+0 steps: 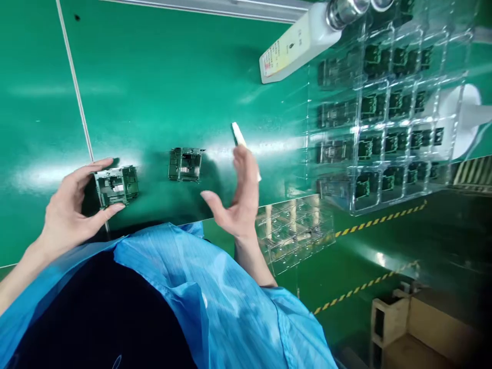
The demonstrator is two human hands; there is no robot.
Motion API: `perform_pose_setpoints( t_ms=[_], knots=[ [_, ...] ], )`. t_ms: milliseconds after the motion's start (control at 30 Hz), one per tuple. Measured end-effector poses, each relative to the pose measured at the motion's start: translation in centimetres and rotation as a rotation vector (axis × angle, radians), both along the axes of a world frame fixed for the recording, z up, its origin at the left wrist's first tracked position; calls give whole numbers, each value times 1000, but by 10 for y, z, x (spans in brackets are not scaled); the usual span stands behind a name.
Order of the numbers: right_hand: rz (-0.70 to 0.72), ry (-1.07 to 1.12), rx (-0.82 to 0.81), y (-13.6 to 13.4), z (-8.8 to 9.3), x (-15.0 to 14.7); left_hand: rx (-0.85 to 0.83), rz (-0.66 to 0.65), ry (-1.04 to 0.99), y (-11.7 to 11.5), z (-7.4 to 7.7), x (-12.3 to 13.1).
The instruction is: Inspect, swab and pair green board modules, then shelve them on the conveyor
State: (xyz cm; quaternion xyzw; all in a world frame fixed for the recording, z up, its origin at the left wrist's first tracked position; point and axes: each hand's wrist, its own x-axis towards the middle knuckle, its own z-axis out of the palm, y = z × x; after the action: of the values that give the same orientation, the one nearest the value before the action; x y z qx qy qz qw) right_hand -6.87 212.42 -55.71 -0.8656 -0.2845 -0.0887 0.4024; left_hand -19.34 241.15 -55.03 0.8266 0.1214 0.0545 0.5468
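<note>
My left hand (pixel 75 205) grips a small square electronic module (pixel 114 186) by its edges, thumb at the near side and fingers at the far side. A second, similar module (pixel 185 164) lies on the green mat (pixel 161 77), between my two hands. My right hand (pixel 241 197) is open above the mat's near edge, thumb spread away from the fingers and nothing between them. Partly hidden behind those fingers lies a slim white stick (pixel 238 134), whose exact kind I cannot make out.
A labelled white bottle (pixel 290 48) with a metal top stands at the back. Stacked clear plastic trays (pixel 357 202) hold several modules on the right. Another clear tray (pixel 295 230) sits lower, beyond the mat's edge. A cardboard box (pixel 434 328) is on the floor.
</note>
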Motion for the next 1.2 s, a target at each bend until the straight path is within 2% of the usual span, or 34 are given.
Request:
perform_pose_setpoints(
  t_ms=[133, 200, 267, 500, 667, 967, 1200],
  knots=[
    [266, 351, 12, 24, 6, 14, 217, -88, -14, 8, 1, 7],
    [334, 412, 97, 32, 6, 20, 273, -76, -10, 8, 4, 8],
    [370, 432, 159, 38, 7, 19, 257, -46, -8, 6, 6, 9],
    [401, 387, 112, 63, 21, -15, 152, -58, 36, -3, 6, 5],
    [452, 342, 121, 68, 28, -19, 102, -28, 16, -5, 12, -5],
    [480, 361, 151, 63, 41, -17, 191, -35, -47, -8, 22, -13],
    [492, 414, 198, 63, 37, -15, 283, -61, -78, -8, 32, -14]
  ],
)
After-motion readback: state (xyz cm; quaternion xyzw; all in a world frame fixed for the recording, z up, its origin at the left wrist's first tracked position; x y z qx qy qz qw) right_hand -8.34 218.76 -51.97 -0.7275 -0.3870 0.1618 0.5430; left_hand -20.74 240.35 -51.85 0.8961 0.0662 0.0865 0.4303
